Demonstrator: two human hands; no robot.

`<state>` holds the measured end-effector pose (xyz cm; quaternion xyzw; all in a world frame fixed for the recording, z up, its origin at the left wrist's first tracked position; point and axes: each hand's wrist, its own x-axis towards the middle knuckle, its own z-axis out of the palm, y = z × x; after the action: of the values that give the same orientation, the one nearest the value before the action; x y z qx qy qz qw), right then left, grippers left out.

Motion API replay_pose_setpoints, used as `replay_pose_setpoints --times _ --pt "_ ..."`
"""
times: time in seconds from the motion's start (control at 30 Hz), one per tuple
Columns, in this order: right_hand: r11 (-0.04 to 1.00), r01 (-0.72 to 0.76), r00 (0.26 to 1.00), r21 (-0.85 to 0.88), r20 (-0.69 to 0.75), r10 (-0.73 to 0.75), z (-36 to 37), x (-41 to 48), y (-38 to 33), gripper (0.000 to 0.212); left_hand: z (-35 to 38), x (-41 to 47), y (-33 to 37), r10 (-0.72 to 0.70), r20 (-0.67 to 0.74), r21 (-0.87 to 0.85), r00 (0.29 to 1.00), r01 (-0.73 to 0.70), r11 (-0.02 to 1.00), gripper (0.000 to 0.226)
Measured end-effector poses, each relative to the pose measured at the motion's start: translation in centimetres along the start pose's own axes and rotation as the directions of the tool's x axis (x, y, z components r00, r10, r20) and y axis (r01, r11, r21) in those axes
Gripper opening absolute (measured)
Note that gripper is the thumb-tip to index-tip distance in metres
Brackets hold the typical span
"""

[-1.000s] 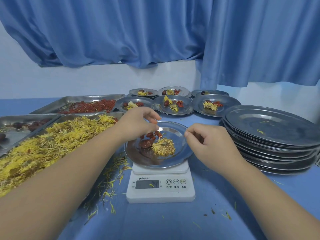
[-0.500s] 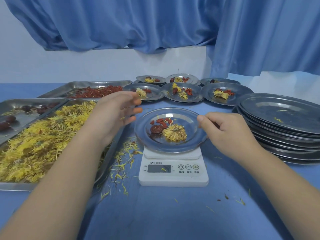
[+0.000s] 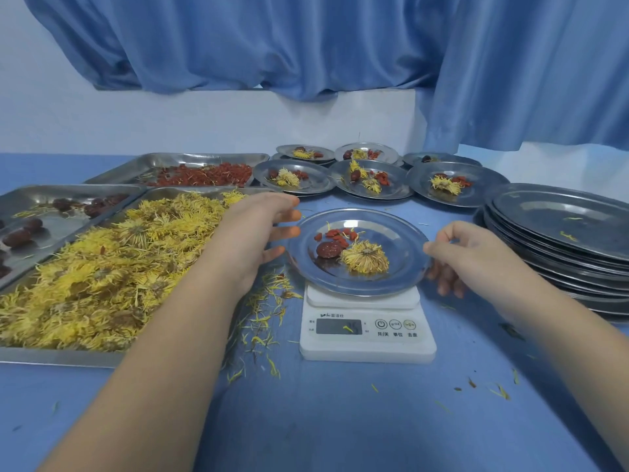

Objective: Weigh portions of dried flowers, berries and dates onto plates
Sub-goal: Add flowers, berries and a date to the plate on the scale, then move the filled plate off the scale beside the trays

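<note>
Scale [image 3: 367, 330] is nearest, display unreadable (a petal lies on it). Plate [image 3: 401, 240] sits on it, holding one dried flower [image 3: 365, 257], a date [image 3: 328, 250] and a few red berries [image 3: 337, 234]. My right hand [image 3: 476, 253] pinches the right rim: thumb on top, fingers curled under. My left hand [image 3: 252, 236] is spread, fingers straight, tips at the left rim, holding nothing. Flower tray [image 3: 51, 357] left, stack of empty plates [image 3: 561, 233] right. Filled plates [image 3: 391, 195] beyond.

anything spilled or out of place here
Yes. Loose yellow petals are scattered on the table between the flower tray and the scale, and one petal lies across the scale's display, partly hiding the reading.
</note>
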<state>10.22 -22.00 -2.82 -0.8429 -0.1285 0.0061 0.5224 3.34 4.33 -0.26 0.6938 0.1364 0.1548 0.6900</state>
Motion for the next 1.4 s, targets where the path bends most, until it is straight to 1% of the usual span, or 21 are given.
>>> replay_pose_setpoints --times 0.13,0.23,0.37,0.47,0.6,0.7,0.83,0.97,1.03,1.13,1.23,1.3,1.33,1.4 --pt "0.992 -0.065 0.996 0.112 0.074 0.057 0.1 -0.3 -0.3 0.017 0.0 -0.1 0.1 0.005 0.016 -0.011 1.0 -0.005 1.0 0.017" --pt "0.957 -0.124 0.989 0.263 0.113 0.097 0.3 -0.3 -0.3 0.023 0.1 -0.3 0.2 0.014 0.028 -0.035 1.0 -0.013 0.999 0.015" --pt "0.878 -0.149 0.988 0.454 0.092 0.121 0.5 0.0 -0.1 0.028 0.1 -0.5 0.3 0.046 0.036 -0.113 0.998 -0.041 0.993 0.018" --pt "0.822 -0.158 0.987 0.547 0.069 0.143 0.7 0.5 -0.1 0.029 0.2 -0.6 0.4 0.058 0.034 -0.202 0.998 -0.05 0.978 0.024" --pt "0.801 -0.141 0.988 0.582 0.031 0.151 0.8 2.0 -0.6 0.029 0.2 -0.6 0.7 0.045 0.001 -0.348 0.999 -0.042 0.937 0.022" --pt "0.793 -0.107 0.987 0.6 -0.031 0.157 1.2 3.9 -1.3 0.031 0.0 -0.6 0.9 0.033 0.001 -0.433 0.999 -0.029 0.901 0.027" --pt "0.788 -0.093 0.972 0.609 -0.115 0.204 2.0 7.8 -2.2 0.028 -0.4 -0.3 0.9 -0.027 0.067 -0.534 0.997 0.059 0.844 0.029" --pt "0.777 -0.079 0.957 0.624 -0.172 0.235 3.0 12.4 -3.1 0.024 -1.2 0.2 0.6 -0.089 0.158 -0.673 0.983 0.174 0.719 0.03" --pt "0.767 -0.072 0.948 0.637 -0.197 0.252 3.3 14.5 -3.5 0.024 -1.5 0.3 0.5 -0.095 0.173 -0.706 0.98 0.191 0.682 0.031" --pt "0.751 -0.094 0.932 0.654 -0.209 0.298 3.8 17.3 -3.9 0.021 -1.6 0.4 0.5 -0.089 0.181 -0.725 0.979 0.194 0.661 0.031" --pt "0.76 -0.133 0.889 0.636 -0.263 0.376 4.3 19.7 -3.9 0.018 -1.7 0.4 0.6 -0.099 0.192 -0.736 0.976 0.21 0.643 0.031" --pt "0.761 -0.166 0.866 0.627 -0.277 0.417 4.5 20.9 -3.5 0.012 -1.8 0.5 0.7 -0.112 0.205 -0.76 0.972 0.231 0.607 0.032" --pt "0.759 -0.182 0.86 0.625 -0.272 0.431 4.6 21.4 -3.2 0.013 -1.9 0.5 0.7 -0.116 0.216 -0.777 0.969 0.243 0.581 0.032" --pt "0.755 -0.211 0.846 0.621 -0.271 0.459 4.6 22.3 -2.6 0.027 -2.1 0.5 0.8 -0.119 0.227 -0.804 0.967 0.255 0.538 0.032"
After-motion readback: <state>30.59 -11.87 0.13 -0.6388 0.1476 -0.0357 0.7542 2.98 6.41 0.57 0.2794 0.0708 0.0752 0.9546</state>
